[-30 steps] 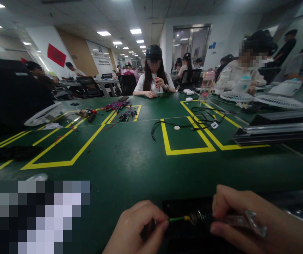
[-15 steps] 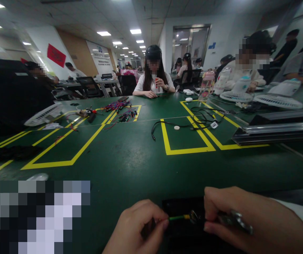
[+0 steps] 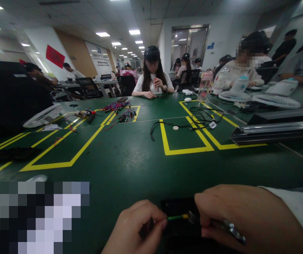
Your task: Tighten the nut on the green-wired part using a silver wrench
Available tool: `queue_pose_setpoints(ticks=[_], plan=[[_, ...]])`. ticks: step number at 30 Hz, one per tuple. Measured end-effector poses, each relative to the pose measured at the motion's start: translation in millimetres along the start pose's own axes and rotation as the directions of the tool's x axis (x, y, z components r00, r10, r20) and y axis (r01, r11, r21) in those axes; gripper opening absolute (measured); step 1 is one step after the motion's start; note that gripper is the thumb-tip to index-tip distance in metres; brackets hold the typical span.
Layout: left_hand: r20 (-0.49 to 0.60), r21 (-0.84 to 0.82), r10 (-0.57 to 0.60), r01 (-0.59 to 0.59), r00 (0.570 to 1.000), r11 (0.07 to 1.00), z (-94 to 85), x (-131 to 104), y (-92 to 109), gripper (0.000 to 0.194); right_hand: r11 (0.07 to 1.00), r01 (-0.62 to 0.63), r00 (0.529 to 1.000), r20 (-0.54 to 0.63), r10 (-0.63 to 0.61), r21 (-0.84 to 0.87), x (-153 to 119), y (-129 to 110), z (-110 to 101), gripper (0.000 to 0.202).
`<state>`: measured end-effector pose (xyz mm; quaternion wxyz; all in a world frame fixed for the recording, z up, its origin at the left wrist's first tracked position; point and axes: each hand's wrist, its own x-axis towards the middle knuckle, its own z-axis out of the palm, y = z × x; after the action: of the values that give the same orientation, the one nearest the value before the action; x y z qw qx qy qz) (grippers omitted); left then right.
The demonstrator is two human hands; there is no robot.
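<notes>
Near the bottom middle, my left hand (image 3: 140,225) pinches a thin green stick or wire (image 3: 175,218) between thumb and fingertips. Its far end is yellow and points right, touching or nearly touching a small dark, shiny metal piece (image 3: 192,217) in front of my right fingertips. My right hand (image 3: 230,211) is closed around a shiny metal tool (image 3: 234,231), whose rear end sticks out below the knuckles; its kind is unclear. Under both hands lies a black mat or tray (image 3: 177,203), partly hidden by them.
Yellow tape outlines (image 3: 188,152) mark the green table (image 3: 130,148). Black cables (image 3: 167,122) lie beyond, bundled wires (image 3: 116,106) to their left. Metal rails (image 3: 278,128) stand at right, near white fans (image 3: 236,91). A person (image 3: 152,77) sits opposite.
My right hand has shifted left with the metal tool, closer to my left hand and the yellow end. My left hand stays nearly in place, keeping its pinch.
</notes>
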<state>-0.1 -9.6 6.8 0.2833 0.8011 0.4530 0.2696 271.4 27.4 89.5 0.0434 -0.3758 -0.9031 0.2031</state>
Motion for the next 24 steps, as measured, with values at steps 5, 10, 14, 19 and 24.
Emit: queue_pose_setpoints(ticks=[5,10,14,19,24], plan=[[-0.024,-0.003,0.019,-0.019,1.000,1.000,1.1,1.6,-2.5,0.021,0.920,-0.224,0.966,-0.050,0.253,0.322,-12.6,0.3,-18.0,0.014],[-0.012,-0.024,0.002,-0.002,1.000,1.000,1.8,1.4,-2.9,0.021,0.823,-0.295,0.901,-0.146,0.409,0.486,-31.5,2.1,-3.2,0.017],[-0.003,-0.028,-0.011,0.011,1.000,1.000,1.6,0.9,-3.0,0.020,0.891,-0.232,0.947,-0.116,0.298,0.391,-36.3,10.9,17.9,0.018],[-0.006,-0.021,-0.011,0.011,1.000,1.000,1.7,0.7,-2.4,0.021,0.944,-0.208,0.962,-0.121,0.245,0.257,-34.0,15.8,24.1,0.010],[-0.011,-0.027,-0.020,0.020,1.000,0.999,1.5,-0.1,-0.9,0.021,0.939,-0.224,0.955,-0.133,0.265,0.261,-33.1,11.5,28.4,0.010]])
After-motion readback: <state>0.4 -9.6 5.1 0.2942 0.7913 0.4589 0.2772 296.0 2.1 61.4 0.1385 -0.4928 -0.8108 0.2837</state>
